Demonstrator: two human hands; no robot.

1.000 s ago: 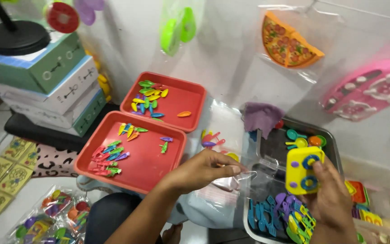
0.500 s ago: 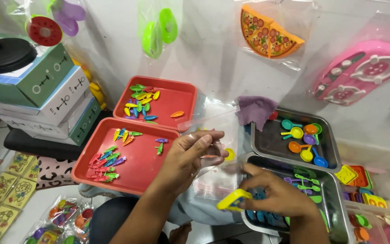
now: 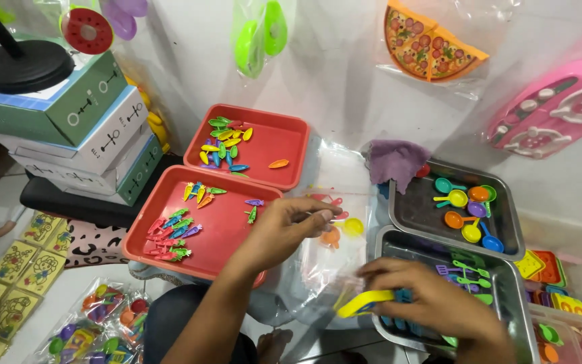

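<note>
Clear plastic bag (image 3: 331, 249) is pinched at its top edge by the left hand (image 3: 284, 229). The right hand (image 3: 432, 303) grips a yellow toy piece (image 3: 365, 303) at the near steel tray's (image 3: 506, 269) left edge.

Two red trays (image 3: 274, 145) hold small coloured toy bits; stacked boxes (image 3: 82, 135) stand left, a purple cloth (image 3: 395, 162) right.

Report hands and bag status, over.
Left hand pinches clear plastic bag open. Right hand holds yellow plastic toy piece at bag's edge. Nothing blocking.
</note>
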